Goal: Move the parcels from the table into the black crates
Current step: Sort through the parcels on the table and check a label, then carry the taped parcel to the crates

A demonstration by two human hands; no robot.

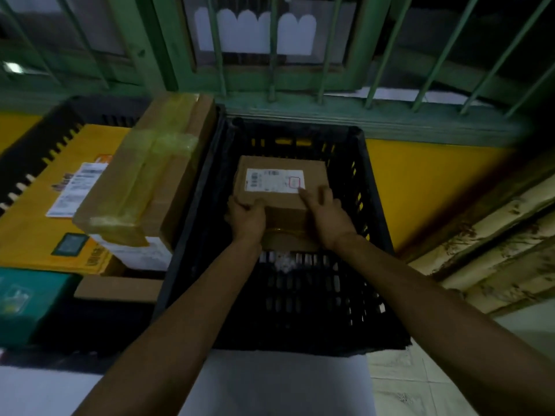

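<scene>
At the top we see a green window grille (270,79), the widest thing in the view. Under it stands a black crate (300,334), open at the top, and its slotted walls take the middle of the picture. To its left, touching it, is a second black crate (45,139). This one holds a flat yellow parcel (33,223), and a long taped carton (150,175) lies tilted over the yellow parcel and leans against the wall between the two crates.

The left forearm (180,310) and the right forearm (420,289) reach forward and down from the bottom corners of the view. They are almost straight and come closer together toward the wrists, inside the middle crate.

Between the hands is a brown parcel (286,213), inside the middle crate and nearer to its far wall. We cannot tell if it already rests on the crate floor.

The left hand (246,217) grips the near left corner, with its fingers curled round the edge. The right hand (327,217) holds the right side, and its fingers lie bent over the top edge. One fingertip touches the corner of the white label (274,181) on the top face.
</scene>
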